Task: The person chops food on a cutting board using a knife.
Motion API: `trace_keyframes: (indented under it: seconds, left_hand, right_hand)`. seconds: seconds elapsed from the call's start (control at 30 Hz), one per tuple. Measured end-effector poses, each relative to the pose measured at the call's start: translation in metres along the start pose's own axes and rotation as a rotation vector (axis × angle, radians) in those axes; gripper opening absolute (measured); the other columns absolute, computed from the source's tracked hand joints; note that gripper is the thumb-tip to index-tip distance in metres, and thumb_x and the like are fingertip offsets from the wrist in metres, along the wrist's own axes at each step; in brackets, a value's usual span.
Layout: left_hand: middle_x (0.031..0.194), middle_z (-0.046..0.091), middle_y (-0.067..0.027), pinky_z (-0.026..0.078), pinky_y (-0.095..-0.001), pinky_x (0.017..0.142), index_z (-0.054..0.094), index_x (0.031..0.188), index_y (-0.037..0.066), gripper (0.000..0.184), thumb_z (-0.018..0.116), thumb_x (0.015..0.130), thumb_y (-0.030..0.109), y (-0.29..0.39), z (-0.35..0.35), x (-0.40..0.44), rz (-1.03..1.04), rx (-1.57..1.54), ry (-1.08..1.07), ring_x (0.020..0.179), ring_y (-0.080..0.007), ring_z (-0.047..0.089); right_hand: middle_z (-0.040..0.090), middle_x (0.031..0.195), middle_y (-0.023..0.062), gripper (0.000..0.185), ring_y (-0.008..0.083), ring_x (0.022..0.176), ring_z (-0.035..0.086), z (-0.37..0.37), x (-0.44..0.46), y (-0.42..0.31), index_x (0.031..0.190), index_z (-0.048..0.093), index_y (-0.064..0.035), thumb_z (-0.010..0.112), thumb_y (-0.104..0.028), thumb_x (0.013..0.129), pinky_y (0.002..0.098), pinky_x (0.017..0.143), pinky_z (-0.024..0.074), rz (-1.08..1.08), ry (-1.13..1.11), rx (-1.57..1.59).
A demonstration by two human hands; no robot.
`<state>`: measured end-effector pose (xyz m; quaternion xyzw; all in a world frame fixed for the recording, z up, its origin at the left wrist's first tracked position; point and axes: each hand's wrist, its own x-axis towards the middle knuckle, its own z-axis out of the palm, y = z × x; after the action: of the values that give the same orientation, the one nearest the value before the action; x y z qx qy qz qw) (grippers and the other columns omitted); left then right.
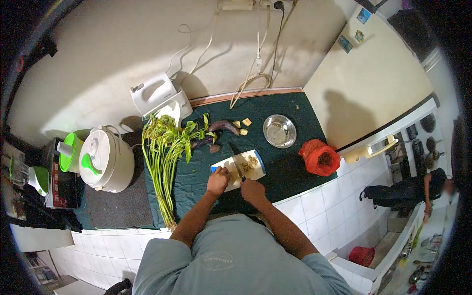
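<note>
My right hand (252, 191) is closed around the handle of a knife (237, 162), its dark blade slanting across a white cutting board (255, 173) with blue ends. Just left of the blade, my left hand (219, 181) rests on the board with its fingers curled; whatever they hold is hidden. Small chopped pale-brown pieces (250, 163) lie right of the blade. Behind the board are a purple eggplant (224, 126) and several cut chunks (244, 132). A steel bowl (280, 131) stands to the back right.
Long-stemmed leafy greens (161, 167) lie left of the board. Farther left stand a white rice cooker (110, 160) and a white hand mixer (156, 93). A red bag (319, 157) sits near the right edge, before a fridge (378, 73). Another person (400, 194) is at the far right.
</note>
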<state>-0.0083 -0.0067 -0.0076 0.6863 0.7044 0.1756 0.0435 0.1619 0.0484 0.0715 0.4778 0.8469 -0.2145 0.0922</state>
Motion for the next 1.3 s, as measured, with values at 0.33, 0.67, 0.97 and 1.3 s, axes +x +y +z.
trace_keyframes:
  seconds: [0.33,0.67,0.97,1.3]
  left_hand:
    - [0.095,0.058,-0.0032,0.052,-0.0367,0.08,0.069,0.089,0.014,0.017,0.059,0.076,0.015,0.001,-0.002,0.0,0.0,-0.001,-0.009,0.099,-0.0243,0.055]
    - [0.096,0.058,-0.0028,0.051,-0.037,0.081,0.07,0.095,0.016,0.02,0.058,0.08,0.017,0.005,-0.011,-0.001,-0.001,0.022,-0.048,0.099,-0.0243,0.055]
    - [0.1,0.058,-0.0053,0.051,-0.0386,0.083,0.069,0.103,0.016,0.023,0.057,0.084,0.019,0.001,-0.006,0.0,0.034,0.042,-0.058,0.105,-0.0253,0.054]
    - [0.106,0.058,-0.0086,0.052,-0.0402,0.087,0.07,0.108,0.022,0.028,0.057,0.084,0.018,-0.002,-0.009,-0.002,-0.095,0.012,-0.179,0.11,-0.0273,0.054]
  right_hand:
    - [0.068,0.092,0.02,0.039,0.0387,0.088,0.068,0.004,0.012,0.01,0.095,0.065,-0.0022,0.044,-0.035,0.098,0.0506,0.074,0.0534,0.002,-0.022,-0.08]
    - [0.069,0.083,0.0196,0.029,0.0357,0.077,0.07,0.039,0.007,0.006,0.085,0.062,-0.0013,0.047,-0.025,0.093,0.0482,0.068,0.055,-0.038,0.114,-0.072]
    - [0.069,0.083,0.0189,0.022,0.0344,0.074,0.07,0.063,0.011,0.011,0.086,0.064,-0.0017,0.049,-0.017,0.089,0.0468,0.064,0.055,0.041,0.112,-0.043]
    - [0.068,0.081,0.0144,0.022,0.0313,0.071,0.069,0.062,0.006,-0.004,0.078,0.065,-0.0033,0.051,-0.016,0.087,0.0441,0.059,0.0549,0.138,0.13,-0.096]
